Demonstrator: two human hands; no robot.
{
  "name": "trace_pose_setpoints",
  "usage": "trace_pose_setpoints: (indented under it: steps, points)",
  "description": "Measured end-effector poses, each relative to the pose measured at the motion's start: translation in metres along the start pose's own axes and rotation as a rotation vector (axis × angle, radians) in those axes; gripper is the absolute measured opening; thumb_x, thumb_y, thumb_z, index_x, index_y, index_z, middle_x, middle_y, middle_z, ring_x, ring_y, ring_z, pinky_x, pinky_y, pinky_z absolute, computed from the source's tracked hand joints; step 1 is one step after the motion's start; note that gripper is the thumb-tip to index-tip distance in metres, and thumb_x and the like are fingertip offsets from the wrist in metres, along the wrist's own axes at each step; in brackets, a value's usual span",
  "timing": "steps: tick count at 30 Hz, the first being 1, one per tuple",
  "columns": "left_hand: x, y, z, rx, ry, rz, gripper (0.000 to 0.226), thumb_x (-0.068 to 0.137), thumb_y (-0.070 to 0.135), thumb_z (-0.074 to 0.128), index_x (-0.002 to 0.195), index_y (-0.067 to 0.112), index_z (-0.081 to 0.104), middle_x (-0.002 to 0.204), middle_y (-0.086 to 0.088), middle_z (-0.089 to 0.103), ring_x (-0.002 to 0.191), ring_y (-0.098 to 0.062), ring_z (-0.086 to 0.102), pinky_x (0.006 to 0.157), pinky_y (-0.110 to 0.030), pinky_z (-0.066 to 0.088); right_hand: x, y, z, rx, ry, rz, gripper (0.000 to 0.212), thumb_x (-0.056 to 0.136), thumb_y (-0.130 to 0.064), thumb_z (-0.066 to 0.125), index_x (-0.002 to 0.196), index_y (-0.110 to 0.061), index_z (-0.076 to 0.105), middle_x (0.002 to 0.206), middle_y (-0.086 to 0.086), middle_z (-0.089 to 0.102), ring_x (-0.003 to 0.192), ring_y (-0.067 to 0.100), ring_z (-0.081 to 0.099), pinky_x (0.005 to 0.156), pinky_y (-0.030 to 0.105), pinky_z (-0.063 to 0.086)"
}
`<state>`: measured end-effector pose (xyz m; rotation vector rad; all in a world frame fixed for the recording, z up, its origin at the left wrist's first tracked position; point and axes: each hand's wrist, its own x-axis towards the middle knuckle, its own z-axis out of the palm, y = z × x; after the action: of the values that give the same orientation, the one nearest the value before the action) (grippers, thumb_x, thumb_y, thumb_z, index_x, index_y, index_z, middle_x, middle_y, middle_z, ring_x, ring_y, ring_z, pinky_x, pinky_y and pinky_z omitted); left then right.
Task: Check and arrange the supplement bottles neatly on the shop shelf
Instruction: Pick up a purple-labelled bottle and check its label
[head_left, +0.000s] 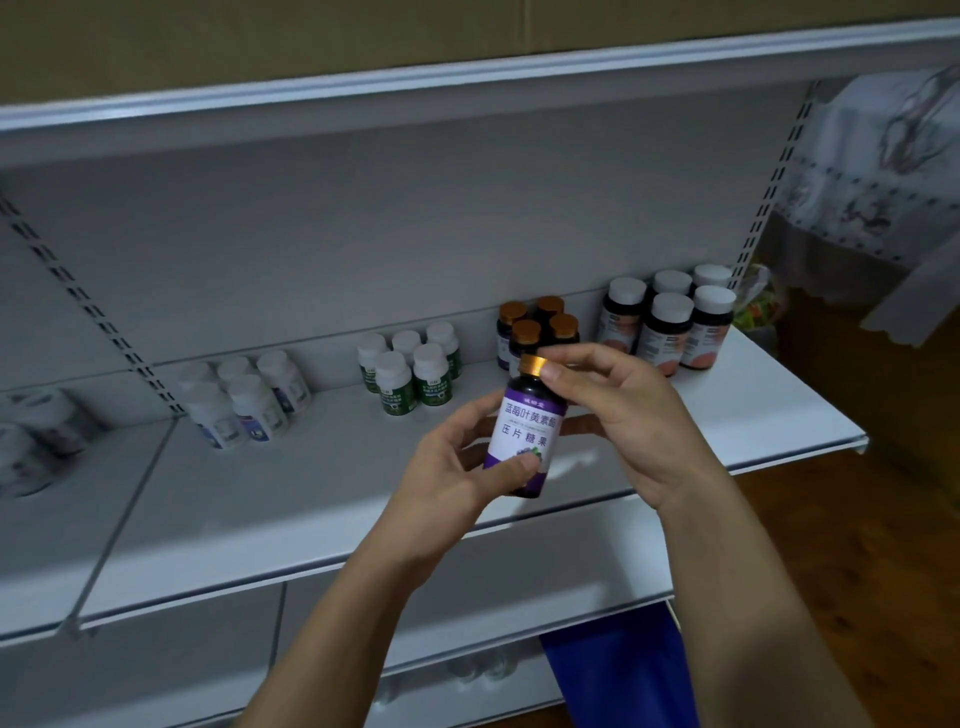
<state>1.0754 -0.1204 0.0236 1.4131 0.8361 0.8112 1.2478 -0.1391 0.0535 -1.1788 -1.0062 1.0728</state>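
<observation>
You hold one purple-label bottle (524, 431) upright in both hands, off the shelf (260, 519), label facing you. Your left hand (457, 467) wraps the lower body, its fingers (511, 467) curled round the bottle with the thumb over the bottom of the label. Your right hand (623, 410) is at the top, its fingers (558, 371) narrow, thumb and index pinching the gold cap (535, 364). Just behind your right fingertips, four more gold-capped dark bottles (540, 327) stand in a tight cluster at the back of the shelf. Beyond and right of that hand stand dark bottles with white caps and pink labels (670, 317), grouped close. Left of your left fingers, well apart, sit green-label white bottles (410, 369), and further left white bottles with blue labels (244, 400), all upright. Blurred rolls (36, 436) at far left, can't tell what. Below your forearms is a blue sheet (623, 675) by the lower shelf. Patterned cloth (883, 182) hangs far right above the wooden floor (857, 519).
</observation>
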Motion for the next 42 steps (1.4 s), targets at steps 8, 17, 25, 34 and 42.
trace_pose_setpoints:
  steps: [8,17,25,34,42]
  points:
    - [0.015,-0.002,0.001,0.224,0.069,0.055,0.063,0.069,0.008,0.085,0.120,0.035,0.059,0.104,0.010,0.070,0.100,-0.009,0.065,0.081,-0.028,0.057,-0.004,0.003,-0.004,-0.056,0.037,-0.043,0.021,0.084,-0.008,0.071,0.103,-0.015,0.070,0.095,0.000,0.075,0.091,0.012,0.071,0.075,0.025,0.058]
    - [0.043,-0.023,0.022,0.337,-0.096,0.162,0.062,0.068,0.003,0.084,0.111,0.040,0.060,0.107,0.017,0.065,0.102,-0.001,0.061,0.078,-0.021,0.055,-0.026,0.014,-0.019,-0.520,0.361,-0.016,0.028,0.080,-0.028,0.077,0.104,-0.031,0.064,0.098,-0.013,0.065,0.092,0.009,0.066,0.077,0.036,0.060]
    - [0.055,-0.039,0.052,0.416,-0.355,0.224,0.057,0.074,0.013,0.082,0.118,0.040,0.058,0.115,0.020,0.060,0.109,-0.002,0.057,0.085,-0.032,0.057,-0.064,0.028,-0.036,-0.539,0.679,0.128,0.034,0.080,-0.027,0.078,0.110,-0.023,0.062,0.103,-0.001,0.067,0.092,0.017,0.069,0.067,0.028,0.061]
    - [0.053,-0.063,0.112,0.956,-0.874,0.379,0.056,0.090,0.053,0.058,0.141,0.034,0.042,0.141,0.009,0.048,0.129,-0.013,0.044,0.103,-0.028,0.037,-0.170,0.062,-0.060,-0.852,1.075,0.424,0.040,0.078,-0.031,0.079,0.113,-0.038,0.061,0.103,-0.019,0.058,0.095,0.006,0.055,0.083,0.034,0.058]
    - [-0.018,-0.076,0.221,1.076,-1.257,0.677,0.056,0.090,0.060,0.052,0.137,0.031,0.046,0.134,0.003,0.053,0.118,-0.018,0.051,0.100,-0.040,0.043,-0.323,0.094,-0.073,-0.778,1.380,0.775,0.042,0.083,-0.037,0.075,0.120,-0.029,0.059,0.117,-0.002,0.063,0.100,0.020,0.061,0.080,0.034,0.057]
